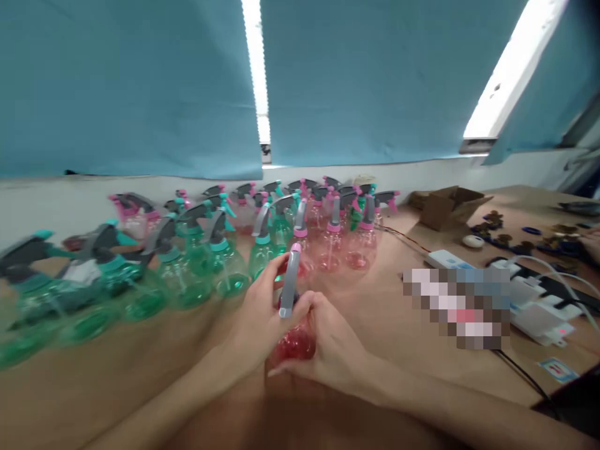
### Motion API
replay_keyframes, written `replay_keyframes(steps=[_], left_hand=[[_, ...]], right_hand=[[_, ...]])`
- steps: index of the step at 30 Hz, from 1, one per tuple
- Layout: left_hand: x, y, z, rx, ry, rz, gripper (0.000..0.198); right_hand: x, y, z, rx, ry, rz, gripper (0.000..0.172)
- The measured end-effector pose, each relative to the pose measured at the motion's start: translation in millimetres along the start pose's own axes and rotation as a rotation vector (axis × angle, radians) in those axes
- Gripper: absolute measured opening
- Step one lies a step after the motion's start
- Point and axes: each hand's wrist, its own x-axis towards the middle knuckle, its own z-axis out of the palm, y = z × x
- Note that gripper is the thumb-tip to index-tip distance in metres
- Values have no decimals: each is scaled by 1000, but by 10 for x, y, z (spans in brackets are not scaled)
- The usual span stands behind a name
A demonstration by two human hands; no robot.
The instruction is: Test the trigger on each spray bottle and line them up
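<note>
In the middle of the head view is a pink spray bottle (295, 344) with a grey and pink trigger head (290, 278). My left hand (262, 306) is closed around the neck and trigger head from the left. Against the bottle's body my right hand (330, 340) is wrapped from the right, its fingers partly hidden. The bottle stands close to the table's near edge. Just beyond it are several pink spray bottles (359, 250), and to the left stand several green spray bottles (185, 278) with grey and turquoise heads.
An open cardboard box (452, 209) sits at the back right, near a white mouse-shaped object (473, 241). Power strips with plugs and cables (539, 312) lie on the right of the brown table (370, 319). Blue sheets (375, 81) hang over the wall behind.
</note>
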Motion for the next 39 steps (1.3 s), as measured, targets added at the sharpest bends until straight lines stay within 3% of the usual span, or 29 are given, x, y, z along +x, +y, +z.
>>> replay_keyframes(steps=[4,7,9,13,19,33,39], left_hand=[[-152,-152,-249,-50,104,-5,40],[-214,-229,-383,-59,140,-6,32],[-233,-266,-437,-59,150,10,33],[-237,-338,-451,-110,140,47,30],[-210,-405,-390,-129,120,47,31],[-194,-364,-425,-95,55,41,11],[-212,-390,-373,-25,197,29,31]], right_hand=[[117,-136,290,141,-39,-20,86],[189,-94,331,203,-203,-99,95],[226,1,265,207,-334,-137,87],[214,296,77,48,-439,-93,75],[79,629,-52,-183,-483,-60,79],[45,679,-29,-192,-493,-47,83],[45,647,-34,-193,-490,-28,84]])
